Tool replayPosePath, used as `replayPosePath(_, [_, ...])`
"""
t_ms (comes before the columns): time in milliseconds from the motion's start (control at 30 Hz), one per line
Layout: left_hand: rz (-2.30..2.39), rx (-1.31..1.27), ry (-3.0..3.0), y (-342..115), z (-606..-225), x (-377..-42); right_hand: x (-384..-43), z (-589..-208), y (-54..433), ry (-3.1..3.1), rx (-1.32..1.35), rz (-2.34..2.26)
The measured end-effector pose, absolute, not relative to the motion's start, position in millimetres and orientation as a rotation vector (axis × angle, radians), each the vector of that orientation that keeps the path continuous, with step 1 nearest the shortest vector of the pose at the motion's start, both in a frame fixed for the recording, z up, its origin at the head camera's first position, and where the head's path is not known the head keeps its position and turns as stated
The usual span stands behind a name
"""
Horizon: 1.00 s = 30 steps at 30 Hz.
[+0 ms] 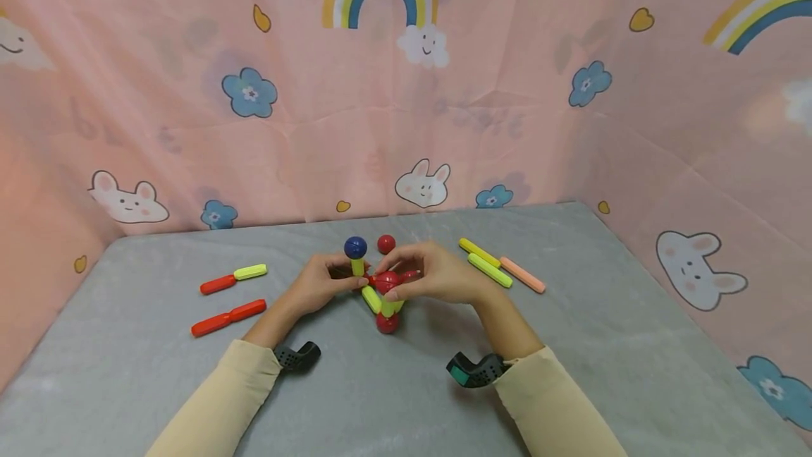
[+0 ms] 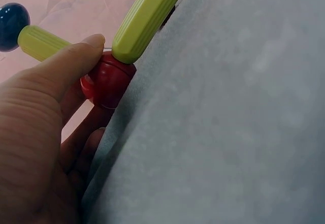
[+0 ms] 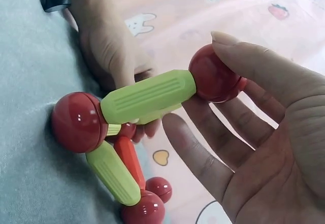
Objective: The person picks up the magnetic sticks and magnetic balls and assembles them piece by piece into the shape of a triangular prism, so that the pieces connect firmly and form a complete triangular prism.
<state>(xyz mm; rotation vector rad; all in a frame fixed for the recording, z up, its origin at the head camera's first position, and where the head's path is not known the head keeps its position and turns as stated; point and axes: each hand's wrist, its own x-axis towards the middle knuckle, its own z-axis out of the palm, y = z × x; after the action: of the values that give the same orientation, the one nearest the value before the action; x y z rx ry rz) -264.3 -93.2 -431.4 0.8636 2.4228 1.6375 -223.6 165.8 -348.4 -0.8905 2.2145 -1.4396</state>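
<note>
A frame of magnetic rods and balls stands between both hands. My left hand (image 1: 320, 284) grips a red ball (image 2: 107, 79) at its left corner, the thumb on top and the fingers curled beneath. From that corner a short yellow rod (image 1: 358, 266) rises to a blue ball (image 1: 355, 247). My right hand (image 1: 438, 275) pinches a raised red ball (image 3: 213, 73) between thumb and fingers. A yellow-green rod (image 3: 150, 96) runs from it down to a red ball (image 3: 77, 122) at the near corner, close over the cloth. Another yellow-green rod (image 3: 112, 173) and a red rod (image 3: 130, 160) belong to the base.
A loose red ball (image 1: 386, 244) lies behind the frame. To the left are a red and yellow rod pair (image 1: 235, 278) and two joined red rods (image 1: 228, 318). At right lie yellow rods (image 1: 490, 270) and an orange rod (image 1: 523, 275). A pink printed curtain (image 1: 304, 147) backs the grey table (image 1: 355, 400).
</note>
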Motion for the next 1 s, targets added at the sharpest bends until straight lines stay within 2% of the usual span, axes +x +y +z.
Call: replayPosePath(1000, [1.630,0.846,2.443,-93.1,-432.4,-264.1,-226.2,-355.8,165.4,2.100,-1.000,-1.448])
